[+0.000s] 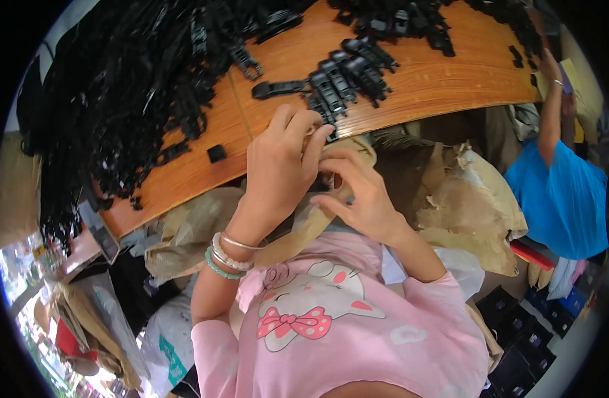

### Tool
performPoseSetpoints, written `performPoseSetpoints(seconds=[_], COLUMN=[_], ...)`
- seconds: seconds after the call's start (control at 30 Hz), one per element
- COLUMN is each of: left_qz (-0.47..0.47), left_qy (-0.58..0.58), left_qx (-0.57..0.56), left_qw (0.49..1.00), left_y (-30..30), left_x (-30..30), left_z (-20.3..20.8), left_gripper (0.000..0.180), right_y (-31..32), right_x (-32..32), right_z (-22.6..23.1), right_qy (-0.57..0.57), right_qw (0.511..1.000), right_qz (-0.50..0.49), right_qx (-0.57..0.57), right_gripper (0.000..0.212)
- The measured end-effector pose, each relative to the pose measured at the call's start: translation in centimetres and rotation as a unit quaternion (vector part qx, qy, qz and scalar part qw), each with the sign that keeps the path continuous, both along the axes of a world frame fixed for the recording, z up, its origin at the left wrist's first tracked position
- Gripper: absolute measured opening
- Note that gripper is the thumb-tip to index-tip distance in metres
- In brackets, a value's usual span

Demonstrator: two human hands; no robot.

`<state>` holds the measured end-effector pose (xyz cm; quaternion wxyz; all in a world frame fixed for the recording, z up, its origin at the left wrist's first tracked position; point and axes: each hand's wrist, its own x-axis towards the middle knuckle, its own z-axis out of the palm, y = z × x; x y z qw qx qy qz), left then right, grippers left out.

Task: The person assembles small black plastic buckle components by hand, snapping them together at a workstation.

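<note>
My left hand is at the table's near edge, its fingers bent and closed. Thumb and fingertips pinch a small black plastic part, mostly covered by the fingers. Just beyond them, several black plastic buckle-like pieces stand side by side in a slanting row. One longer black piece points left from that row. My right hand hovers close to the left one, in front of the table edge. Its fingers are curved, with the thumb apart from them, and I see nothing held in the gap.
A large heap of black plastic parts covers the left of the wooden table; more pieces lie at the back. One small black block sits near the edge. Brown sacking lies below right. Another person in blue is at the right.
</note>
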<state>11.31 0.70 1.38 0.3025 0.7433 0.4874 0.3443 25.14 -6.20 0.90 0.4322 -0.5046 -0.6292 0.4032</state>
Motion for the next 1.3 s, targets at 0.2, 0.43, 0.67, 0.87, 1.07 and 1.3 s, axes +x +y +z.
performPoseSetpoints(seconds=[0.2,0.43,0.67,0.87,1.07,1.3], left_qz=[0.014,0.017,0.069,0.121,0.095,-0.04], left_qy=[0.125,0.161,0.174,-0.044,-0.433,-0.411], left_qx=[0.093,0.119,0.09,0.012,-0.379,-0.451], left_qw=[0.988,0.979,0.978,0.992,0.812,0.791], left_y=[1.4,0.9,0.3,0.0,0.5,0.3], left_x=[1.8,1.1,-0.7,-1.4,-1.8,-4.4], left_z=[-1.0,-0.9,-0.4,1.6,4.0,2.9], left_gripper=[0.04,0.021,0.014,0.013,0.022,0.032], right_y=[10.4,15.9,12.4,9.2,5.8,4.4], right_x=[12.5,17.6,15.0,12.5,4.6,2.0], right_z=[-0.9,-5.1,-4.4,-1.2,3.2,4.0], right_qy=[-0.235,-0.399,-0.386,0.026,0.284,0.018], right_qw=[0.896,0.819,0.818,0.902,0.946,0.994], right_qz=[-0.336,-0.36,-0.411,-0.409,-0.15,-0.027], right_qx=[0.17,0.201,0.115,0.135,-0.05,0.1], right_gripper=[0.012,0.027,0.024,0.028,0.029,0.034])
